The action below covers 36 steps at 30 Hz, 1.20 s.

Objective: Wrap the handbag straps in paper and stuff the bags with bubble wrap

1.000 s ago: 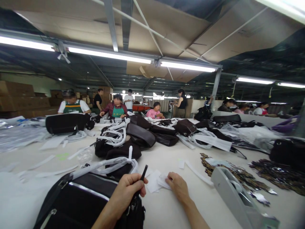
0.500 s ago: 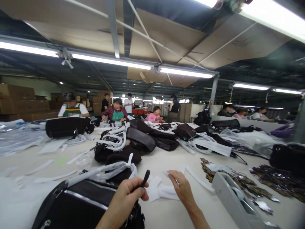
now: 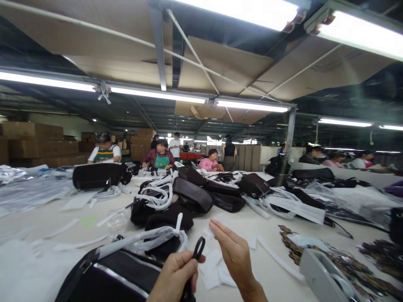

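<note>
My left hand (image 3: 178, 274) is closed, with the thumb and forefinger pinching a narrow black strap (image 3: 199, 247) whose end bends into a loop above the fingers. Beside it, the black bag (image 3: 116, 272) lies on the table, its handle (image 3: 135, 237) wrapped in white material. My right hand (image 3: 234, 251) is to the right of the loop, fingers long and close together. A small pale, see-through piece (image 3: 207, 230) shows at its fingertips; the thumb is hidden. White paper pieces (image 3: 211, 272) lie beneath and between my hands.
A grey tape dispenser (image 3: 317, 272) stands at the right, near a pile of brown patterned pieces (image 3: 291, 247). Several dark bags (image 3: 192, 193) with wrapped handles heap up ahead. Plastic sheets (image 3: 28, 191) lie left. Co-workers (image 3: 159, 157) sit across the table (image 3: 110, 205).
My right hand has moved left towards the strap loop, fingers straighter, the pale piece moving with it. The loop in my left hand has turned and shows its opening. The view has tilted up slightly.
</note>
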Available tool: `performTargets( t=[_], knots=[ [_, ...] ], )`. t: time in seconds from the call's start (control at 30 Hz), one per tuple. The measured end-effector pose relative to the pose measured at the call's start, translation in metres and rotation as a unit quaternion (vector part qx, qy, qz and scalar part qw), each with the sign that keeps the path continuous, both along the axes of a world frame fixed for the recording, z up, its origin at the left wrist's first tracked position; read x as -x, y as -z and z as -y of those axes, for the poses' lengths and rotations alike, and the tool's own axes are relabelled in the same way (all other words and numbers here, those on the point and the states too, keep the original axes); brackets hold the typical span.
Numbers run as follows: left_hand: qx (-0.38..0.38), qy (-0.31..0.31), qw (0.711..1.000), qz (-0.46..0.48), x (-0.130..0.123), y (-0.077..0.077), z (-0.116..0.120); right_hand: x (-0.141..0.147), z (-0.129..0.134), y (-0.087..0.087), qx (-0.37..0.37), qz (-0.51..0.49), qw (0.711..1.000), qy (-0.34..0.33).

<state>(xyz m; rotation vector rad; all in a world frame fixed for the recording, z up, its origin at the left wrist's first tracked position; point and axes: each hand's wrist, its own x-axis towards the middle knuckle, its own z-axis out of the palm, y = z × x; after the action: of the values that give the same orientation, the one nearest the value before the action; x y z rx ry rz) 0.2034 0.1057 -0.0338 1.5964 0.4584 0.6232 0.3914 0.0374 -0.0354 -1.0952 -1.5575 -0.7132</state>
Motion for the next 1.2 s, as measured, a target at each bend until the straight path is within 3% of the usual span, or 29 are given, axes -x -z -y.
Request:
performTargets(
  t=[0.13, 0.3, 0.43, 0.53, 0.87, 1.07, 1.2],
  knots=[
    [-0.024, -0.011, 0.999, -0.022, -0.002, -0.004, 0.001, -0.006, -0.007, -0.002, 0.001, 0.059, 0.998, 0.009],
    [-0.060, -0.019, 0.998, -0.028, 0.001, -0.007, 0.006, -0.014, 0.005, -0.020, 0.055, 0.096, 0.993, 0.049],
    [-0.181, -0.058, 0.979, -0.078, 0.006, -0.014, 0.015, -0.014, 0.023, -0.034, 0.145, 0.134, 0.976, 0.087],
    [-0.241, -0.080, 0.960, -0.121, 0.007, -0.018, 0.020, -0.009, 0.033, -0.043, 0.168, 0.152, 0.969, 0.094],
    [-0.257, -0.106, 0.951, -0.134, 0.007, -0.018, 0.024, 0.016, 0.038, -0.053, 0.178, 0.172, 0.965, 0.086],
    [-0.207, -0.103, 0.967, -0.110, 0.005, -0.016, 0.023, 0.021, 0.043, -0.057, 0.166, 0.193, 0.966, 0.053],
    [-0.217, -0.092, 0.965, -0.110, 0.005, -0.015, 0.024, 0.025, 0.048, -0.058, 0.183, 0.187, 0.964, 0.055]
  ],
)
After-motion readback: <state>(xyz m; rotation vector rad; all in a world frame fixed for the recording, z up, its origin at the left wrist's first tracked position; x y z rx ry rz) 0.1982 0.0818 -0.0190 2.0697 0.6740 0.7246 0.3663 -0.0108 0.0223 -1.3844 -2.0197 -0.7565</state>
